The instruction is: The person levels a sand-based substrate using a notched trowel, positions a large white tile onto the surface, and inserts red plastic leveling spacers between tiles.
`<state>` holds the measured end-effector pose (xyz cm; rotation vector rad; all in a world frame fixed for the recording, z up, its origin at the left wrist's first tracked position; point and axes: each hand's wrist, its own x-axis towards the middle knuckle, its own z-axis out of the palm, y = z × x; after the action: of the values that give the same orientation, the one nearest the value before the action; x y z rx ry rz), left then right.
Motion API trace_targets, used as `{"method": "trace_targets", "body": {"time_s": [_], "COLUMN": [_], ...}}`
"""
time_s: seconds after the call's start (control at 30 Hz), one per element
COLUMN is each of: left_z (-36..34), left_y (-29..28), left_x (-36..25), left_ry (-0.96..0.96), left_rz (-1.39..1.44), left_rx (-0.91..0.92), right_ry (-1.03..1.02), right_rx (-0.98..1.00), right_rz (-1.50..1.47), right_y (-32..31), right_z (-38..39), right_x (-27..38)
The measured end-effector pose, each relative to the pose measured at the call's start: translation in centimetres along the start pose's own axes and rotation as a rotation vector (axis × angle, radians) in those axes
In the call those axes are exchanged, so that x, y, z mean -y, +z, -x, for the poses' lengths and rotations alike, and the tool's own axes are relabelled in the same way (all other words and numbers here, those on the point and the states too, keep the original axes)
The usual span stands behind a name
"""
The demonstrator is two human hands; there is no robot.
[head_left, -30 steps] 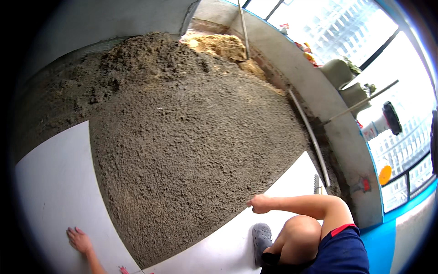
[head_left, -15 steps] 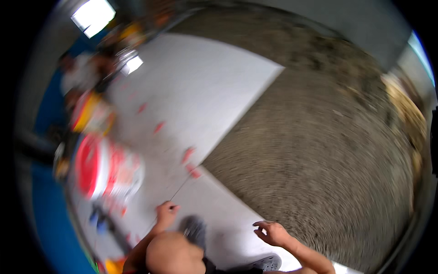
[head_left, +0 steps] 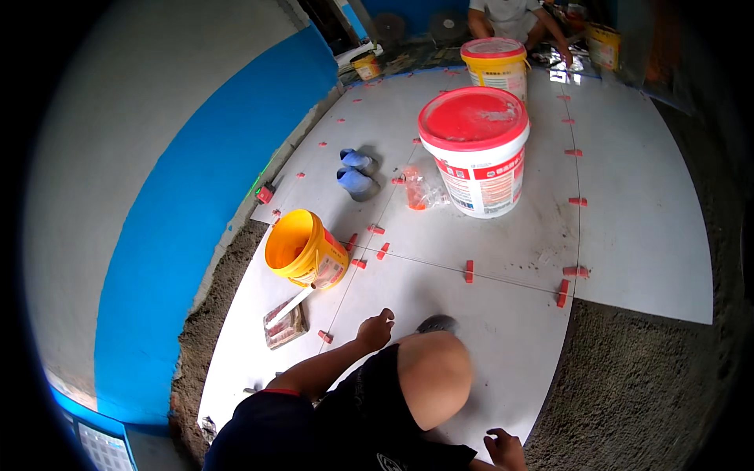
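Note:
My left hand [head_left: 377, 330] hangs above a pale floor tile [head_left: 503, 330], its fingers curled in with nothing visible in them. Nearest to it are a red tile wedge [head_left: 325, 337] and an open yellow bucket [head_left: 322, 259]. A flat, smeared tool [head_left: 286, 325] with a white handle lies by that bucket. Low in the picture, my right hand [head_left: 505, 450] has thumb and forefinger apart and appears to hold nothing. My bent knee is between the two hands, with a dark shoe [head_left: 437, 323] partly showing beyond it.
Several red wedges [head_left: 469, 271] line the tile joints. A large red-lidded bucket [head_left: 481, 157] stands ahead, with a yellow bucket behind it. Blue clogs [head_left: 356, 182] lie to its left. Rough grey mortar [head_left: 628, 385] borders the tiles at right. A person [head_left: 514, 20] crouches far back.
My view has swung left, bringing the blue wall and yellow bucket into sight and the mortar bed toward the right edge. Both hands stay apart; neither has visibly picked anything up.

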<state>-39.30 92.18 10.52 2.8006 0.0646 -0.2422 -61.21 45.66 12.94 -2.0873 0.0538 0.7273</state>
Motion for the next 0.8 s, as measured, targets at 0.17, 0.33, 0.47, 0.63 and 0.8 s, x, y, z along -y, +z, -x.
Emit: {"method": "trace_targets", "body": {"time_s": [0.17, 0.33, 0.47, 0.63, 0.8], "left_z": [-8.3, -24.6, -37.4, -47.6, -51.8], "left_y": [-1.6, 3.1, -3.2, -1.2, -0.4], "left_x": [0.5, 7.3, 18.6, 9.7, 7.6], "left_ry": [0.132, 0.18, 0.273, -0.154, -0.181], "left_rz": [0.091, 0.062, -0.242, 0.377, 0.442], "left_rx": [0.027, 0.0, -0.168, -0.151, -0.281], "right_ry": [-0.005, 0.29, 0.278, 0.702, 0.633], "right_rx": [-0.212, -0.303, -0.478, -0.416, -0.108], "right_rz": [0.099, 0.29, 0.266, 0.096, 0.203], "right_y": [-2.5, -7.7, -6.0, -6.2, -8.0], "right_z": [-0.8, 2.6, 3.5, 8.3, 5.4], "right_x": [-3.9, -1.1, -4.4, 4.0, 7.6]}}
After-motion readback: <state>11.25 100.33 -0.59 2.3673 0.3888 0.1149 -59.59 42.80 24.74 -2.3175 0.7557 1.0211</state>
